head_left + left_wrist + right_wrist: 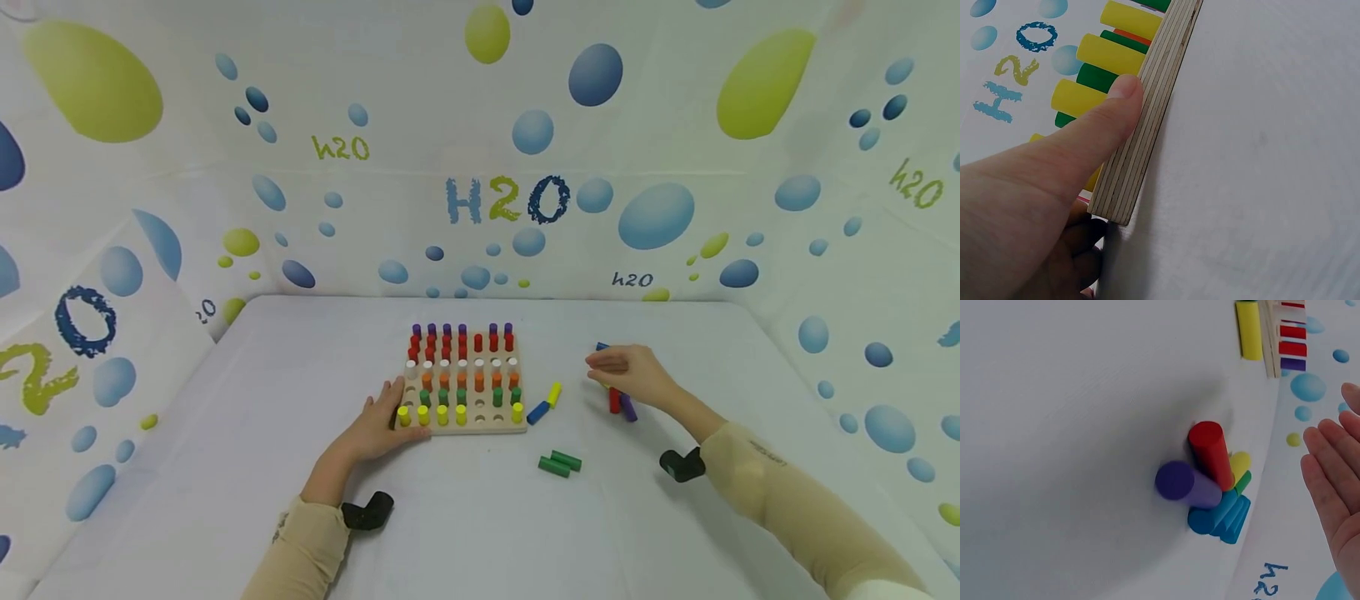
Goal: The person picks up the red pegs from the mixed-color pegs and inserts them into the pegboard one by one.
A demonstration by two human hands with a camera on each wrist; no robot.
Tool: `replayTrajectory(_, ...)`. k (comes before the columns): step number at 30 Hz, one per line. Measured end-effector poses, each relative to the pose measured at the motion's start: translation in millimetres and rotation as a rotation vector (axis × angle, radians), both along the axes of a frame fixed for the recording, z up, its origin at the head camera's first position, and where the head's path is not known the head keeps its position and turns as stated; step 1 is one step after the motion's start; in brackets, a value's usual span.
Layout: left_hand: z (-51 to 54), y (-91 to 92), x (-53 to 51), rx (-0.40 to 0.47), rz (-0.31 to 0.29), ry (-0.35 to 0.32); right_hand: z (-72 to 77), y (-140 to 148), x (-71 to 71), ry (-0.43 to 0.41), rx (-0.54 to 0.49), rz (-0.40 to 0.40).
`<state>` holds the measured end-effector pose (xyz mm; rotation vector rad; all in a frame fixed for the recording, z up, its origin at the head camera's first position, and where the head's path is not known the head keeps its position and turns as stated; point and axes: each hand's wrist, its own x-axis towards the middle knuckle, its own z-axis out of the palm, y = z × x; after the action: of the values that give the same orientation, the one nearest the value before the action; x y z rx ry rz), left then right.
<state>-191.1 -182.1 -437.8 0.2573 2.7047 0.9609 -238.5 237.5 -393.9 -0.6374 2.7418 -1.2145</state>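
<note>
A wooden pegboard (465, 430) stands on the table, filled in rows with purple, red, white, orange, green and yellow pegs; some holes in it are bare. My left hand (375, 425) holds its front left corner, the thumb (1124, 103) against the plywood front edge and the fingers along the left side. My right hand (637, 373) is over a small pile of loose pegs, fingers straight, gripping nothing. In that pile the right wrist view shows a red peg (1210, 453), a purple peg (1188, 484), several blue pegs (1213, 517), and a yellow and a green one partly hidden.
Between board and pile lie a loose blue peg (537, 412) and a yellow peg (554, 394). Two green pegs (554, 467) lie side by side nearer the front. A patterned white curtain (405, 233) stands behind the white table (480, 533) and at its sides.
</note>
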Motion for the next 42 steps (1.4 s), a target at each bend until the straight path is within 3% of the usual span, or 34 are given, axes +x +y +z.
replayTrajectory(13, 1.5, 0.5, 0.4, 0.002, 0.000, 0.001, -2.8, 14.5, 15.8, -0.003, 0.078, -0.014)
replayTrajectory(18, 1.8, 0.6, 0.8, 0.000, 0.003, -0.008, -8.0, 19.4, 19.1, 0.059, 0.167, 0.019)
replayTrajectory(25, 2.2, 0.6, 1.1, 0.004, 0.005, -0.004, -16.1, 24.5, 20.3, 0.082, 0.289, 0.082)
replayTrajectory(31, 2.2, -0.1, 1.0, 0.007, 0.006, -0.009, -20.5, 23.0, 21.4, 0.145, 0.340, 0.114)
replayTrajectory(37, 1.6, -0.1, 0.8, 0.005, 0.004, -0.008, -22.6, 19.9, 24.3, 0.263, 0.490, 0.190)
replayTrajectory(42, 1.4, -0.2, 1.0, 0.008, 0.008, -0.011, -20.2, 18.0, 24.6, 0.320, 0.558, 0.246)
